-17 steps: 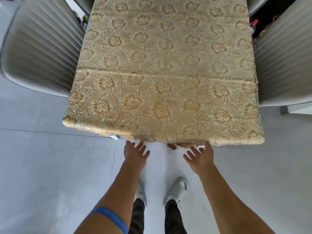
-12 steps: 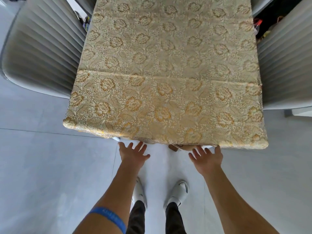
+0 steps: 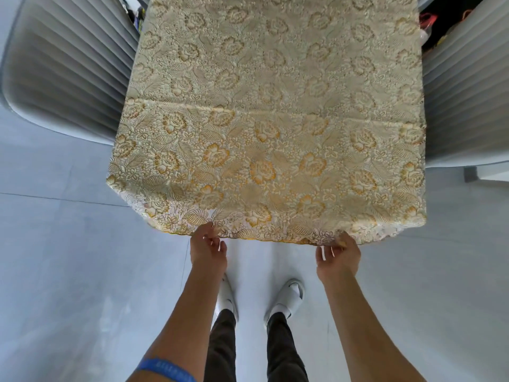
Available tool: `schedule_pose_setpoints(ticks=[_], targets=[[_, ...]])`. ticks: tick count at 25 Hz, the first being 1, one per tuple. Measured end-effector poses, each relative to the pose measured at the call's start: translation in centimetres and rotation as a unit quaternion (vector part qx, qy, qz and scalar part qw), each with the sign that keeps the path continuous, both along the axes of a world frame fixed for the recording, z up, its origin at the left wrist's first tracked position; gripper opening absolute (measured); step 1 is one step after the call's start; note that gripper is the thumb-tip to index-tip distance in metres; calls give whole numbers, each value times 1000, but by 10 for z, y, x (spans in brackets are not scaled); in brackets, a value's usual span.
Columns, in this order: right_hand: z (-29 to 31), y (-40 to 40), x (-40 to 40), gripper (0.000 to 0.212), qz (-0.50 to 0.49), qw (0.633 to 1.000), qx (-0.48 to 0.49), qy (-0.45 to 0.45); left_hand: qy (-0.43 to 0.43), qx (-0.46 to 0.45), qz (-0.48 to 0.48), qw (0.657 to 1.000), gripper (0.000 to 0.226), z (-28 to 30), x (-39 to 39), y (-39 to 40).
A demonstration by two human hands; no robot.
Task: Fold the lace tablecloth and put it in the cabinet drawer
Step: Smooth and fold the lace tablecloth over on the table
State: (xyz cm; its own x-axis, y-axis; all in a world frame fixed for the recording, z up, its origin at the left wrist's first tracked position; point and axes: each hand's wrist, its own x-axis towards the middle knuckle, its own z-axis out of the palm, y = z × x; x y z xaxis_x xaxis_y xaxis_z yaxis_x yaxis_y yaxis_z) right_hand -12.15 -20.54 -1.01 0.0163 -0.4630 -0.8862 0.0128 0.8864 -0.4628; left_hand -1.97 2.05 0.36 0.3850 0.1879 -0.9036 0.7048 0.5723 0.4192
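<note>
Since the earlier frame both your hands have risen from open and clear of the cloth to a pinch on its near hem, and that hem now lifts off the drop. Lace tablecloth (image 3: 275, 111): spread over the table from 12 o'clock down to the hem at 6; gold and cream rose pattern, openwork showing white where the edge is raised, one crease running 9 to 3 across the middle. Judged light, soft and limp, liable to snag on fingernails; take it by the hem or corners, never the open mesh. Grey ribbed chairs (image 3: 68, 64) flank it at 9 and 3. Left hand (image 3: 208, 248): closed on the hem at 7. Right hand (image 3: 340, 256): closed on the hem at 5.
</note>
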Motion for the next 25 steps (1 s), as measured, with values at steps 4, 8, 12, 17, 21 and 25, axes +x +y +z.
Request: schedule_pose_setpoints(ticks=[4, 8, 12, 17, 21, 25], targets=[[54, 0, -17, 25, 78, 959, -240, 125, -109, 198, -20, 974, 53, 49, 1, 2], [104, -38, 25, 9, 155, 888, -418, 114, -266, 363, -149, 880, 69, 101, 36, -16], [141, -75, 93, 8, 191, 856, -466, 118, -263, 510, -266, 774, 69, 150, 108, -48], [150, -124, 190, 13, 227, 830, -491, 136, -307, 548, -369, 685, 74, 156, 231, -87], [133, -151, 257, 33, 313, 832, -440, 127, -340, 513, -497, 612, 73, 121, 304, -116], [91, -96, 269, 60, 544, 674, -457, 201, -275, 520, -665, 460, 65, 70, 283, -82]])
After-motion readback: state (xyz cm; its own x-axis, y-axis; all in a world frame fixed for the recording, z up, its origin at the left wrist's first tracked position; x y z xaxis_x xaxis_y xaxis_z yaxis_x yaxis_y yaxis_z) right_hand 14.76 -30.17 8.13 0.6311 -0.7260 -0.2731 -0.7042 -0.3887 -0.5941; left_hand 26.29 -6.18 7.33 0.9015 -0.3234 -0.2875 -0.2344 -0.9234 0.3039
